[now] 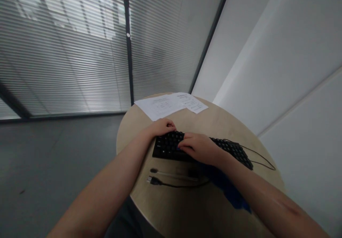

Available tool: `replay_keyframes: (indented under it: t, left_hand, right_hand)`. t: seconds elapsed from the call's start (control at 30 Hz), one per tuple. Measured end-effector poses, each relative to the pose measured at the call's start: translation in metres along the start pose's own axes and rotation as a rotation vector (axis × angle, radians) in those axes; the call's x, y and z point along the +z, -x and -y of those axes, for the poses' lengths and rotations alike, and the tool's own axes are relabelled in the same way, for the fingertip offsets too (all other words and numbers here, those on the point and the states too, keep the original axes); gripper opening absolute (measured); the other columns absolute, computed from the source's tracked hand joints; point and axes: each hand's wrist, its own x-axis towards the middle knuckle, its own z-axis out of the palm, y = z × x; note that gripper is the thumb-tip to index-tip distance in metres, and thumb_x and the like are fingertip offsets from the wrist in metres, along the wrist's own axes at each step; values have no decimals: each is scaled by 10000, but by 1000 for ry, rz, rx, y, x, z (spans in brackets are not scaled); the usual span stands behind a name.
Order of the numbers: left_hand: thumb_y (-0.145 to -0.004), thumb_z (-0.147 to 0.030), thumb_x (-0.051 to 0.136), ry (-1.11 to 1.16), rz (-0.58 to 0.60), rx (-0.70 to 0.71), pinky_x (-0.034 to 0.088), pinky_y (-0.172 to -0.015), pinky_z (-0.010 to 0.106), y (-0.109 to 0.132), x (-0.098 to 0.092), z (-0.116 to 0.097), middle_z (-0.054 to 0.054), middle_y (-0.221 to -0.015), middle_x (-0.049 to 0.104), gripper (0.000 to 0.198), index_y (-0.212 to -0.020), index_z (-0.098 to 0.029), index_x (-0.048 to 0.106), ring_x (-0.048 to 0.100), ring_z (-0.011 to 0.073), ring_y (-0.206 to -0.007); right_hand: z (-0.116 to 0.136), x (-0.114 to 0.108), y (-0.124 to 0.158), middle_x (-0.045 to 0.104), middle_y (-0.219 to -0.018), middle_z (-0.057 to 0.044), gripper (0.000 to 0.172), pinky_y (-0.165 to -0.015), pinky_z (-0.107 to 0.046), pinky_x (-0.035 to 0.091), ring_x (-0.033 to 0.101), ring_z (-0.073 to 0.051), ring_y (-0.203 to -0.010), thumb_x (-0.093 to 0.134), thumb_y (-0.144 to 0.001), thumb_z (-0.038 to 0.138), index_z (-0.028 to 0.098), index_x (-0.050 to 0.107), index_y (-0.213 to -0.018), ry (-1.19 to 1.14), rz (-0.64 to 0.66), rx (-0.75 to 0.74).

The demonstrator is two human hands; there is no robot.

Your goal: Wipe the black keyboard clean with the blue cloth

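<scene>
A black keyboard [171,151] lies across the round table, partly covered by my hands. My left hand [162,127] rests on its far left edge, fingers curled against it. Over the keys near the middle, my right hand [199,147] is closed in a pinch. A small dark bluish bit shows at its fingertips, too small to name. Beneath my right forearm lies a blue cloth [232,191], partly hidden. In front of the keyboard are a thin brush-like stick [173,175] with a dark end and a USB plug [154,180] on a black cable.
Printed paper sheets [162,105] lie at the far side of the wooden table [171,209]. The keyboard's cable [263,158] loops near the right edge. Beyond stand a glass partition with blinds [80,60] and a white wall [294,70].
</scene>
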Motion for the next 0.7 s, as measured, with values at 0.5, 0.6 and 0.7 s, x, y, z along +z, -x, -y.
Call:
replay_keyframes:
  t: [0.5,0.6,0.7]
  left_hand:
    - [-858,-361,658,-73,-60,-65,484,-732,253,-4,6,-1,19,-882,776,222,-954,-208,788,682,180,-829]
    - [-856,-350,660,-100,-55,-97,490,-733,261,-6,8,-3,14,-893,776,215,-975,-224,789,682,183,-819]
    - [-863,-358,657,-103,-59,-116,496,-729,272,-7,10,-4,26,-924,778,225,-987,-226,790,682,194,-827]
  right_hand:
    - [7,29,-53,646,-1042,-20,205,-835,-206,393,562,-94,-961,584,-978,260,244,764,-1074,29,113,-117]
    - [12,30,-61,642,-1018,-18,204,-812,-205,378,551,-85,-928,581,-979,249,242,765,-1067,54,121,-130]
    - [22,33,-70,637,-995,-24,206,-787,-206,366,535,-80,-884,575,-980,241,228,765,-1058,92,100,-157]
